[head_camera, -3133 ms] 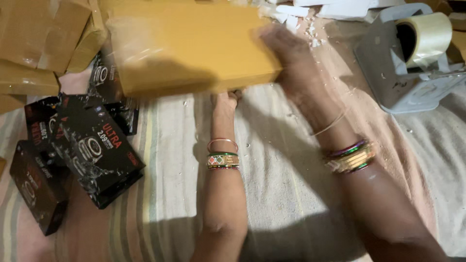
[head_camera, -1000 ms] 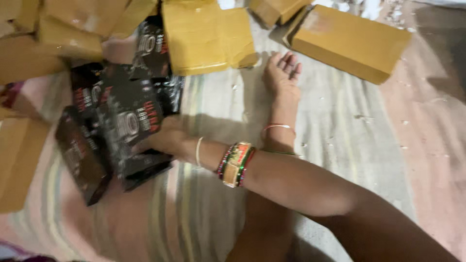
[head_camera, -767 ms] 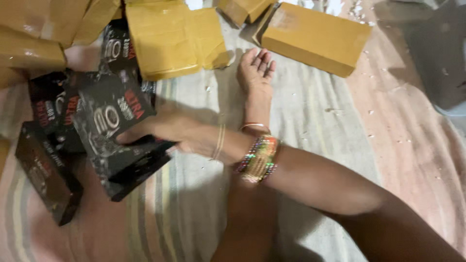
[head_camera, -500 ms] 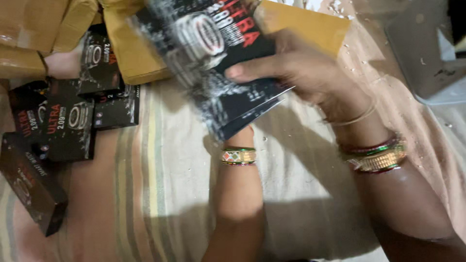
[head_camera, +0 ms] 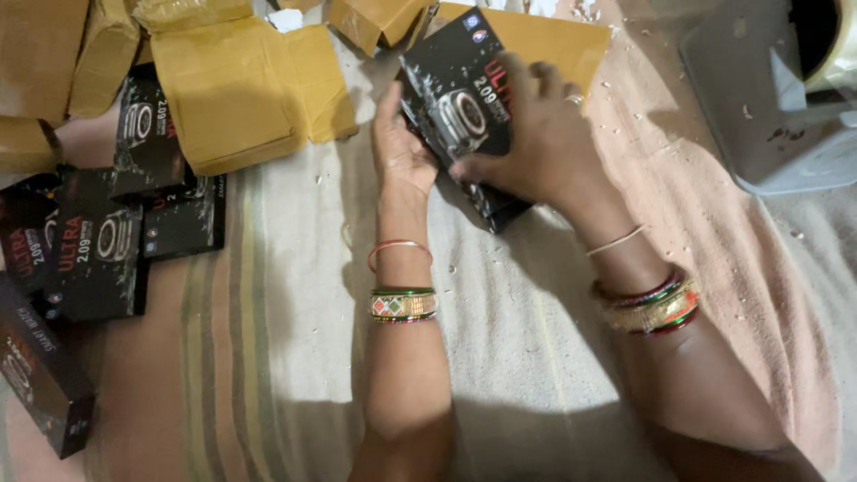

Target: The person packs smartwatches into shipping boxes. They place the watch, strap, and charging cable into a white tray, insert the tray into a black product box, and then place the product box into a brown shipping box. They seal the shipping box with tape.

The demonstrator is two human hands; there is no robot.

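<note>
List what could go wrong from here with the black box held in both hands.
1. The black box is tilted, gripped at its edges by the left hand and right hand; it might slip onto the cloth.
2. Scraps litter the cloth and could stick to the box.
3. More black boxes lie loosely stacked at the left; a reach there may knock them over.
</note>
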